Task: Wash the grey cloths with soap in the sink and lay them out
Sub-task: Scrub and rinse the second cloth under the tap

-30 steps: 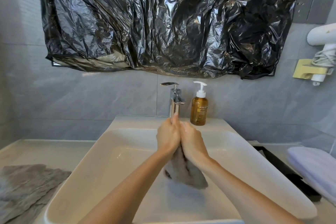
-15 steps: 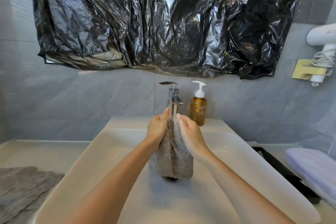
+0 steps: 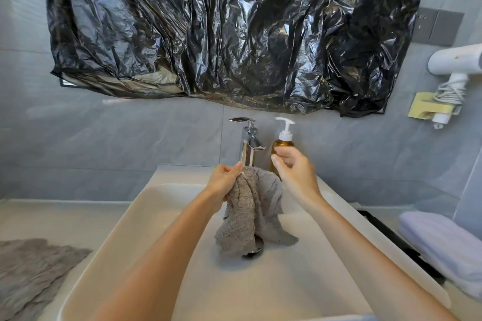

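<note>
A wet grey cloth [image 3: 250,214] hangs bunched over the white sink [image 3: 167,216], its lower end draped on the drain. My left hand [image 3: 224,181] grips the cloth's top just below the chrome tap [image 3: 249,143]. Off the cloth, my right hand [image 3: 292,168] is raised in front of the amber soap pump bottle [image 3: 283,143], fingers loosely bent and holding nothing. A second grey cloth [image 3: 34,273] lies spread flat on the counter at the left.
A folded white towel [image 3: 443,247] rests on the counter at the right, beside a black tray edge [image 3: 396,240]. Black plastic sheeting [image 3: 234,34] covers the mirror. A white hair dryer [image 3: 453,65] hangs on the right wall.
My hands stopped rubbing the cloth between the palms. My right hand let go and rose toward the soap bottle, while my left hand keeps hold of the cloth's top.
</note>
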A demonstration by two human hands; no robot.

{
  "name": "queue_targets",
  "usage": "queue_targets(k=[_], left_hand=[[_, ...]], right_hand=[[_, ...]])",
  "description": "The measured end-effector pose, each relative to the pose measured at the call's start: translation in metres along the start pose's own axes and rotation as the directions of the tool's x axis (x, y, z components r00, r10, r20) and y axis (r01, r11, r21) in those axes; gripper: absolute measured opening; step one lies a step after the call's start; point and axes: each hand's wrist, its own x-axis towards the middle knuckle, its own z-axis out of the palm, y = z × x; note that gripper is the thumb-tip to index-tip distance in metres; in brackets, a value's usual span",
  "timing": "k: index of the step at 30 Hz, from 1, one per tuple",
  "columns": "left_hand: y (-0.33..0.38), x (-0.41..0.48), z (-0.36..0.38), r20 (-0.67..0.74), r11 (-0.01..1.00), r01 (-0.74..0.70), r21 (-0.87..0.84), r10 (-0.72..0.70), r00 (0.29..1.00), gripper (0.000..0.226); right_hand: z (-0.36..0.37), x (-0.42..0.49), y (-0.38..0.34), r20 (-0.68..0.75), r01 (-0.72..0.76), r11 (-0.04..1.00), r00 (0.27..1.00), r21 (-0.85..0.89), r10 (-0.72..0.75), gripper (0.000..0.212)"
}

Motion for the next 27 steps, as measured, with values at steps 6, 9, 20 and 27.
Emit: queue_targets(k=[6, 9, 20, 27], left_hand=[[0.0, 0.002, 0.003, -0.01, 0.993, 0.021, -0.114, -0.022, 1.0, 0.03], [0.0, 0.003, 0.003, -0.016, 0.989, 0.029, -0.147, -0.032, 0.999, 0.029], [-0.003, 0.011, 0.009, -0.028, 0.972, 0.04, -0.233, -0.047, 0.998, 0.027], [-0.002, 0.011, 0.01, -0.033, 0.963, 0.016, -0.271, -0.026, 0.999, 0.026]], right_hand=[[0.014, 0.047, -0.061, 0.158, 0.271, 0.921, 0.959, -0.28, -0.234, 0.053], [0.03, 0.067, -0.067, 0.216, 0.308, 0.876, 0.946, -0.371, -0.241, 0.058], [0.053, 0.096, -0.065, 0.221, 0.359, 0.86, 0.929, -0.361, -0.295, 0.033], [0.052, 0.105, -0.063, 0.14, 0.351, 0.878, 0.936, -0.324, -0.323, 0.025]])
